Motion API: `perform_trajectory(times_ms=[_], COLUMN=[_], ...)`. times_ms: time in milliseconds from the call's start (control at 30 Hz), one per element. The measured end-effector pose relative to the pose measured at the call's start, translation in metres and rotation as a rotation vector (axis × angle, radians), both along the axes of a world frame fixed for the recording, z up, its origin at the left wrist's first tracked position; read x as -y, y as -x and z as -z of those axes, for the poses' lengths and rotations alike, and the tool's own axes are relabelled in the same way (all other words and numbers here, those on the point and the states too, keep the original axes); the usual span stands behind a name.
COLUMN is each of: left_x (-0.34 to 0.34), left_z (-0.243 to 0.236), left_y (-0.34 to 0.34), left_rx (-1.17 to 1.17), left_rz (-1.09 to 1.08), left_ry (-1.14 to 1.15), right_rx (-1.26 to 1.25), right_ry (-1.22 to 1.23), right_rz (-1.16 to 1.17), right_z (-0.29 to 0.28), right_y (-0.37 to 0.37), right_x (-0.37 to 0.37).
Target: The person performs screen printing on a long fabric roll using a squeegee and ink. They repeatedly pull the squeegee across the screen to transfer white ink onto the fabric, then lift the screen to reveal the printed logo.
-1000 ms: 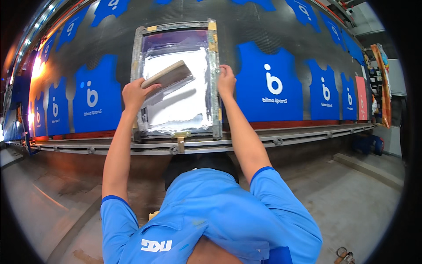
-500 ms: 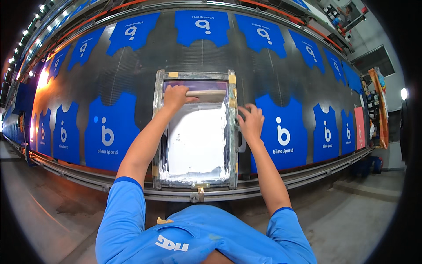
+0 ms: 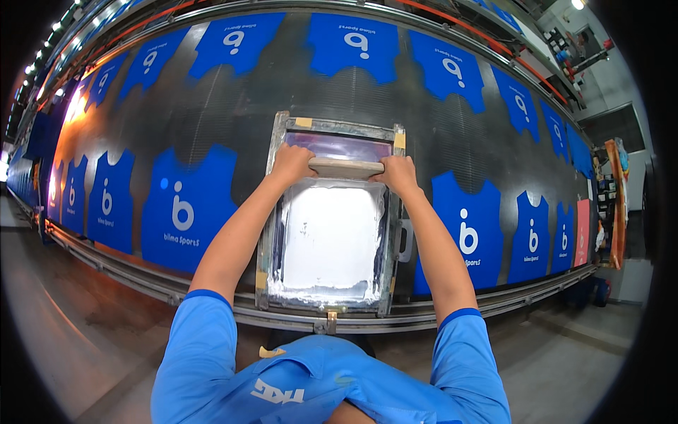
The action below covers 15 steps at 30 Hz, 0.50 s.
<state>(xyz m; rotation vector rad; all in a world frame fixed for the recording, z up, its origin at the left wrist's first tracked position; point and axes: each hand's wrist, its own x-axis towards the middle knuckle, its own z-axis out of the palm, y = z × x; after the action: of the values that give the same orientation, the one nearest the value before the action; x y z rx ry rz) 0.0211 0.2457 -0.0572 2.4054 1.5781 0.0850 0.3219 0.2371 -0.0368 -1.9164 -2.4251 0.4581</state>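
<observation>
A screen printing frame with a metal border lies on the dark printing table in front of me, white ink covering much of its mesh. Across the frame's far end is a wide squeegee with a pale handle, held level. My left hand grips the handle's left end and my right hand its right end, fingers closed round it. Just below the squeegee the ink begins. The blade itself is mostly hidden under the handle.
Blue vest-shaped pieces with white prints lie in two rows along the table, with a pink piece at the right. Metal rails edge the near side. Bright lamps glow at the far left, and an orange board stands at the right end.
The squeegee has gone from tilted in my left hand to level across the frame's far end. My right hand has left the frame's side and taken hold of the squeegee.
</observation>
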Motion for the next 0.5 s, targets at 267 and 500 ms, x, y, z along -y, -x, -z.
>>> perform_trajectory(times_ms=[267,500], left_x=[0.127,0.243], left_z=[0.0,0.02], left_y=[-0.011,-0.008], left_rx=[-0.049,0.074], left_rz=[-0.059,-0.068], left_ry=[0.105,0.031], right_rx=[-0.011,-0.111], right_ry=[-0.066,-0.084], right_rz=[-0.06,-0.056], right_z=[0.03,0.031], right_y=[-0.013,-0.009], right_x=[0.117,0.233])
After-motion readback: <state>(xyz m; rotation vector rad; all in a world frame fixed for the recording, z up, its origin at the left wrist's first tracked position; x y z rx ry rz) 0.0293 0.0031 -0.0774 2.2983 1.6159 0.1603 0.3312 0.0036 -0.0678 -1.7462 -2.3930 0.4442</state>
